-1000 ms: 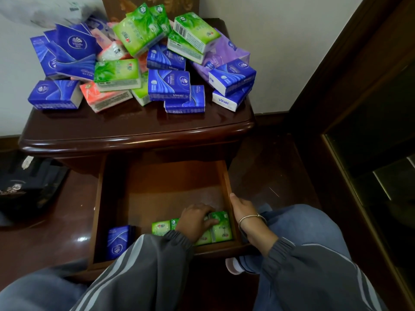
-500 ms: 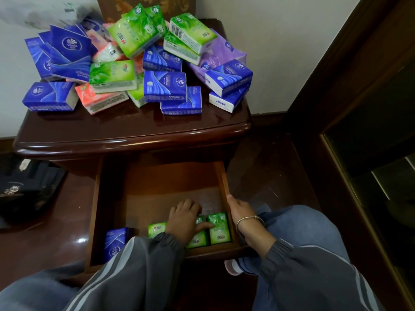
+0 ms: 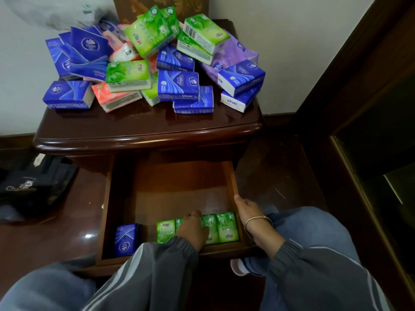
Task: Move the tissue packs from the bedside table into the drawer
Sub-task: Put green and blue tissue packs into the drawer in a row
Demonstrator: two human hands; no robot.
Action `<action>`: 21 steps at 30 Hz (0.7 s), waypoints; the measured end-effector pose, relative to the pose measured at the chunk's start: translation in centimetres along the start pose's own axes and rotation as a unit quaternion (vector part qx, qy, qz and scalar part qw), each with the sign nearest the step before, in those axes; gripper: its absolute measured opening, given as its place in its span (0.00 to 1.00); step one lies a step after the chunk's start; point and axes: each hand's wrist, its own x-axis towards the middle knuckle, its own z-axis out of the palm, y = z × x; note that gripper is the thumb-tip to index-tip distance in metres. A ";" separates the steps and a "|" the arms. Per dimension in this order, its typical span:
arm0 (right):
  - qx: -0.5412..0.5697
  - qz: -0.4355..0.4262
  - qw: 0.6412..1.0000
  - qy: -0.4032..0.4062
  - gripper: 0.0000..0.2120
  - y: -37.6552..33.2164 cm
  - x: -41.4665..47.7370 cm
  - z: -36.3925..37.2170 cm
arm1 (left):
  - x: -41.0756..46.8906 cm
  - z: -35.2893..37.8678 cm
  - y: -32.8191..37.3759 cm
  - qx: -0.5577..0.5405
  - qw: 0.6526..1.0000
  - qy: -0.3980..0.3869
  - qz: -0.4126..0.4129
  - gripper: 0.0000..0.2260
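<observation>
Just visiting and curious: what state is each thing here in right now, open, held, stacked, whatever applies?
Drawer: pulled open.
Green packs: upright in a row, drawer's front right.
Blue pack: upright, drawer's front left, untouched.
Pile of packs: heaped on the table, not yet moved.
Left hand: rests on the green packs.
Right hand: against the drawer's right wall, finger curl hidden.
Bag: slumped on the floor.

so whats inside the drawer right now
In the drawer, a row of green packs lines the front wall, with a blue pack to its left. The left hand rests on the row, covering part of it.
</observation>
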 end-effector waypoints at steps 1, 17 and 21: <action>0.002 0.001 1.000 -0.002 0.26 0.0 0.1 0.0 | 0.2 -0.4 -0.5 -0.003 1.000 0.012 -0.009 0.22; 0.012 0.004 1.000 -0.008 0.25 0.1 0.6 0.3 | 1.8 -2.8 -6.7 -0.097 0.980 -0.042 -0.169 0.18; 0.016 0.014 1.000 -0.004 0.25 0.0 0.7 0.5 | 1.5 -3.6 -7.7 -0.074 0.988 -0.040 -0.133 0.19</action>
